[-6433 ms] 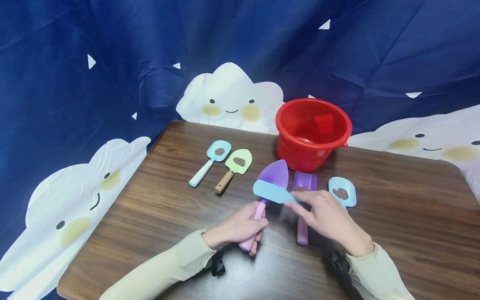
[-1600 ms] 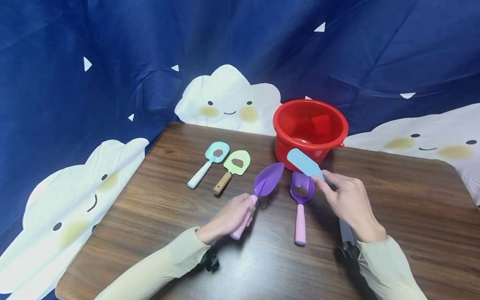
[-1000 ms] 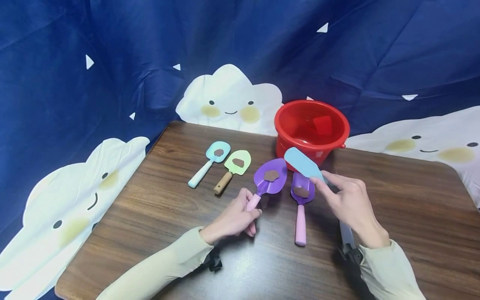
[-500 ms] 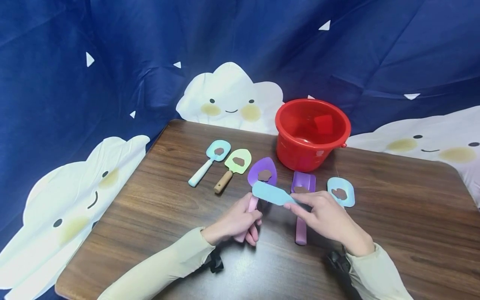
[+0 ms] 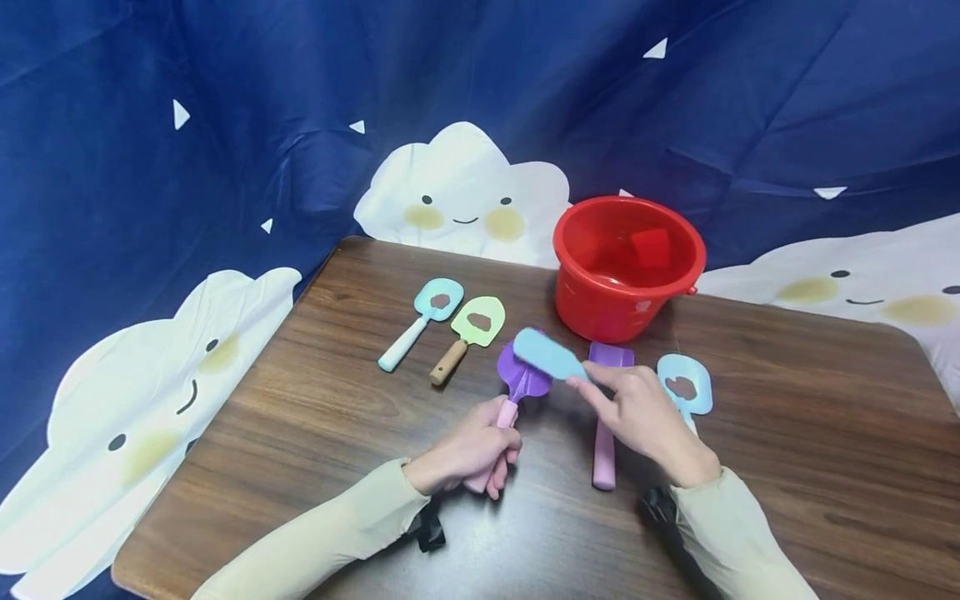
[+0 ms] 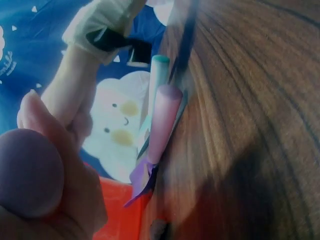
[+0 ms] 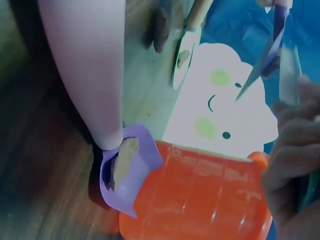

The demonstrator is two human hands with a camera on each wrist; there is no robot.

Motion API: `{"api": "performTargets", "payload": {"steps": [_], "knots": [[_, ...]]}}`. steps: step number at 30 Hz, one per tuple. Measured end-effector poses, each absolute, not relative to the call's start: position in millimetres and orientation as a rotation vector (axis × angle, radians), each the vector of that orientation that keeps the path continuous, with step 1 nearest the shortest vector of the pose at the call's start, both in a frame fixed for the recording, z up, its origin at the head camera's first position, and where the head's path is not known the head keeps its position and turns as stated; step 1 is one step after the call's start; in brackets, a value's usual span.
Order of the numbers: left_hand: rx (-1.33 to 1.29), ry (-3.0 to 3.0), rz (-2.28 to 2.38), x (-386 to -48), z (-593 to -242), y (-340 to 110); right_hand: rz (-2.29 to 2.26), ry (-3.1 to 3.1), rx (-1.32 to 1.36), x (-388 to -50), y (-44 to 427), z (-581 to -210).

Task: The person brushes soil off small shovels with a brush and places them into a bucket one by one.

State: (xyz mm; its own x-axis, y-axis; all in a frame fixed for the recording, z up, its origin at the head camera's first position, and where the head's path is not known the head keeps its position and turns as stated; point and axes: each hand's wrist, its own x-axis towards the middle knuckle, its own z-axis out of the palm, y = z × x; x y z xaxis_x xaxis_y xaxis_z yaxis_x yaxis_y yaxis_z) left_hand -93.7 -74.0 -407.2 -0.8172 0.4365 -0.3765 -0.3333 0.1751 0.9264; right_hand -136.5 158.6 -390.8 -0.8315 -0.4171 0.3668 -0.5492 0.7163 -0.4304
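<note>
My left hand [image 5: 472,450] grips the pink handle [image 5: 507,414] of a purple pointed trowel [image 5: 528,379]. My right hand [image 5: 645,421] pinches a narrow light blue trowel [image 5: 547,354], whose flat blade lies across the purple blade in the head view. That hides much of the purple blade. In the right wrist view, the right hand [image 7: 295,155] is at the right edge, and a brownish lump [image 7: 271,66] shows beside the purple blade. The left wrist view has the handle's round end [image 6: 30,172] in the left hand [image 6: 75,195]. Both tools are held above the table.
A red bucket [image 5: 626,308] stands at the back right. A purple scoop [image 7: 145,165] with a brown lump lies before it. Light blue [image 5: 686,375], green [image 5: 491,310] and another pale blue trowel [image 5: 427,289] lie on the wooden table [image 5: 300,467], each with a brown patch.
About a second ago the right hand held its trowel near the bucket; it has moved left, over the purple blade. The brown lump seen there earlier no longer shows in the head view.
</note>
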Motion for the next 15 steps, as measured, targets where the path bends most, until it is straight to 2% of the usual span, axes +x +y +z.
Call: {"api": "performTargets", "payload": {"steps": [10,15], "knots": [[0.112,1.854,1.697,-92.4,-408.8,-74.5,0.805,-2.645,0.524,-152.4,160.9,-385.7],[0.096,1.816,1.723,-95.0,-408.3,-76.4,0.884,-2.653,0.625,-142.8,156.0,-379.0]]}}
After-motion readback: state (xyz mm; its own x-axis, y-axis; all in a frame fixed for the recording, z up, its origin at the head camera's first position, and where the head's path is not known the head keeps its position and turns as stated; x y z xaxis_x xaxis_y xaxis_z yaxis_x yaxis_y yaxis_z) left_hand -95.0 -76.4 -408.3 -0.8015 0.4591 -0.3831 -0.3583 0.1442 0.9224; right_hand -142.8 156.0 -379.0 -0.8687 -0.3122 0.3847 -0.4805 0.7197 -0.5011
